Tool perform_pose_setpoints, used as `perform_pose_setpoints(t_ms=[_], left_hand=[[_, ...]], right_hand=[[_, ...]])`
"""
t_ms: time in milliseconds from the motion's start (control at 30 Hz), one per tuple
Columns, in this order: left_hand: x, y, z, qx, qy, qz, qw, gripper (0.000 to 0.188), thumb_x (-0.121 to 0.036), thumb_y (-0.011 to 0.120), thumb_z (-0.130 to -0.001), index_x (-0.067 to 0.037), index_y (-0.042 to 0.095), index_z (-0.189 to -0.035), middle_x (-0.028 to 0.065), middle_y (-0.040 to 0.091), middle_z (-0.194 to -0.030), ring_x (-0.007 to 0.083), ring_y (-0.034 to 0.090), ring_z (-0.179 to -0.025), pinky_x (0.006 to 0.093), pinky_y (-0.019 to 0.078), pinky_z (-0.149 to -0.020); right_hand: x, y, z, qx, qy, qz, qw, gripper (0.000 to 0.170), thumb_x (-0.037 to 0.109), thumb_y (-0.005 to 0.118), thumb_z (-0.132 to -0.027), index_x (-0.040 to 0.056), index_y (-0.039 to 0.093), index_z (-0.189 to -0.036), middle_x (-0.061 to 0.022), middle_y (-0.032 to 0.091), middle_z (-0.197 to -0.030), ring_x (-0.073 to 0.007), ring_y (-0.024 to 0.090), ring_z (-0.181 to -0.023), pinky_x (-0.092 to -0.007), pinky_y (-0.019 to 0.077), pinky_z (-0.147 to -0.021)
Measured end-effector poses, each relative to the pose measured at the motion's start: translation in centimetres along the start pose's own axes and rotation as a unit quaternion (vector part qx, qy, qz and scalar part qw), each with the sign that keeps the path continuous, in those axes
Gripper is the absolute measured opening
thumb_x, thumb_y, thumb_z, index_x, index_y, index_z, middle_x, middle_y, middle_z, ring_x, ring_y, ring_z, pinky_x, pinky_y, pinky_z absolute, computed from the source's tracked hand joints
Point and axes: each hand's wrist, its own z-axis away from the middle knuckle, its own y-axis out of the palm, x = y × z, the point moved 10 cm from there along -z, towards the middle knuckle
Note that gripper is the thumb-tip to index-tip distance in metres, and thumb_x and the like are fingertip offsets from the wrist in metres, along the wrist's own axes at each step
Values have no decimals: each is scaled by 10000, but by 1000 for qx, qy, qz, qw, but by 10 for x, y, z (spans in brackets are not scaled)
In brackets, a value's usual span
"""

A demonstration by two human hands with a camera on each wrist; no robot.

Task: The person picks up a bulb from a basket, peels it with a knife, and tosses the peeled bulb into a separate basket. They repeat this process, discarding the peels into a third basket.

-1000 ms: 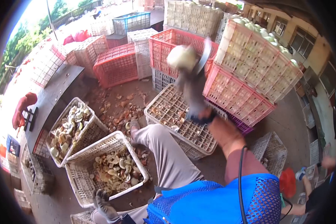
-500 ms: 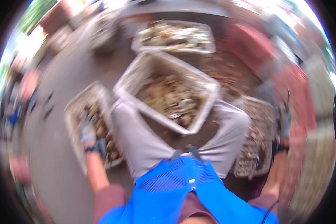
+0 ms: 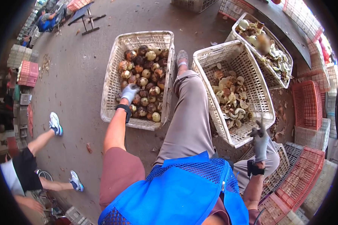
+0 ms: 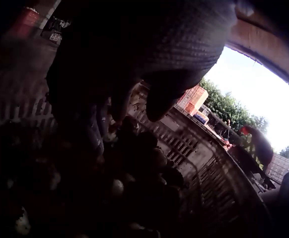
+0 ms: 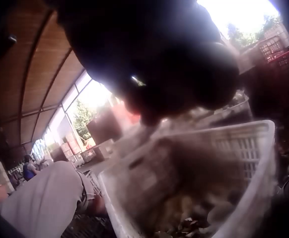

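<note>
In the head view a white plastic crate [image 3: 106, 93] on the left holds many onions [image 3: 143, 80], brown-skinned and partly pale. My gloved left hand [image 3: 129, 93] reaches into its near left part. The left wrist view, quite dark, shows the fingers [image 4: 157, 101] hanging loosely over the onions, thumb apart from them. My gloved right hand [image 3: 260, 146] is raised by my right knee, at the near corner of a second white crate [image 3: 199, 62] with pale peelings [image 3: 231, 97]. It grips a knife [image 3: 261, 120], seen nearly edge-on; the handle is hidden in the fist.
Beyond, a third crate [image 3: 234, 28] holds peelings, with a blurred round brownish thing [image 3: 263, 43] over it. Red crates [image 3: 308, 105] stand at the right. My knee [image 3: 189, 90] lies between the two near crates. Another person's legs [image 3: 41, 140] are at the left.
My view has swung left from the stacked crates to the onion crate. The right hand has come back from the red crate, without the pale bulb beside it. The left hand has moved into the onions.
</note>
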Motion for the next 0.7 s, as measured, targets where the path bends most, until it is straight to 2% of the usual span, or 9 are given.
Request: perform_pose_setpoints(t_ms=[67, 133, 333, 467, 533, 600, 633, 667, 700], left_hand=[[-59, 27, 25, 49, 96, -220, 970, 552, -312, 730, -771, -67, 581, -1243, 181, 632, -1193, 323, 608, -1102, 385, 481, -945], [-66, 62, 23, 82, 99, -335, 934, 624, -358, 709, -778, -110, 520, -1318, 185, 587, -1254, 353, 599, -1102, 416, 479, -950], [-76, 131, 14, 191, 103, -506, 835, 610, -280, 692, -787, -134, 486, -1343, 164, 534, -1315, 348, 581, -1145, 438, 487, -930], [-83, 127, 11, 178, 84, -455, 869, 631, -337, 741, -704, -94, 537, -1249, 167, 540, -1291, 357, 590, -1113, 452, 476, -933], [-67, 119, -5, 146, 64, -361, 919, 562, -377, 736, -705, -69, 604, -1155, 149, 649, -1123, 312, 622, -1075, 425, 494, -903], [9, 142, -44, 197, -31, -59, 978, 459, -355, 706, -760, -50, 640, -1097, 81, 691, -957, 228, 653, -971, 357, 511, -855], [-18, 132, -11, 266, -108, 269, 919, 383, -308, 701, -802, -79, 659, -1106, 20, 695, -902, 128, 650, -816, 285, 505, -753], [-69, 124, 21, 321, -83, 452, 828, 357, -249, 660, -841, -64, 642, -1146, -18, 681, -942, 82, 627, -790, 248, 485, -700], [-105, 112, 37, 342, -43, 508, 790, 369, -235, 651, -847, -62, 629, -1172, -7, 681, -987, 102, 634, -841, 264, 493, -736]], right_hand=[[-15, 30, -8, 50, 17, 12, 999, 428, 38, 614, -894, 39, 547, -1316, 1, 587, -694, -67, 511, -615, -217, 423, -589], [-16, 55, -10, 70, 8, 26, 997, 489, -20, 565, -849, 53, 541, -1332, 13, 552, -654, -59, 479, -558, -213, 402, -525], [-17, 87, -3, 104, 45, 60, 992, 496, -15, 572, -825, 47, 552, -1317, -1, 545, -678, -81, 479, -585, -250, 418, -559], [-23, 84, -3, 87, 26, 84, 992, 474, -6, 593, -821, 42, 568, -1292, -47, 608, -730, -110, 529, -623, -281, 456, -603], [-22, 83, -4, 82, 5, 79, 993, 471, -2, 604, -816, 44, 573, -1284, -90, 660, -789, -130, 588, -674, -297, 485, -643], [-12, 79, -2, 91, 19, 126, 988, 462, 31, 612, -822, 51, 571, -1281, -173, 701, -950, -186, 675, -817, -325, 515, -727], [-10, 77, -2, 78, -5, 121, 990, 459, 42, 613, -825, 52, 568, -1282, -178, 702, -966, -201, 684, -836, -334, 517, -736], [-7, 75, -2, 65, -30, 114, 991, 458, 52, 615, -828, 53, 566, -1283, -184, 703, -983, -216, 693, -854, -343, 519, -746], [-1, 75, -1, 60, -62, 113, 990, 457, 97, 609, -841, 90, 559, -1296, -191, 699, -937, -278, 692, -795, -385, 517, -723]])
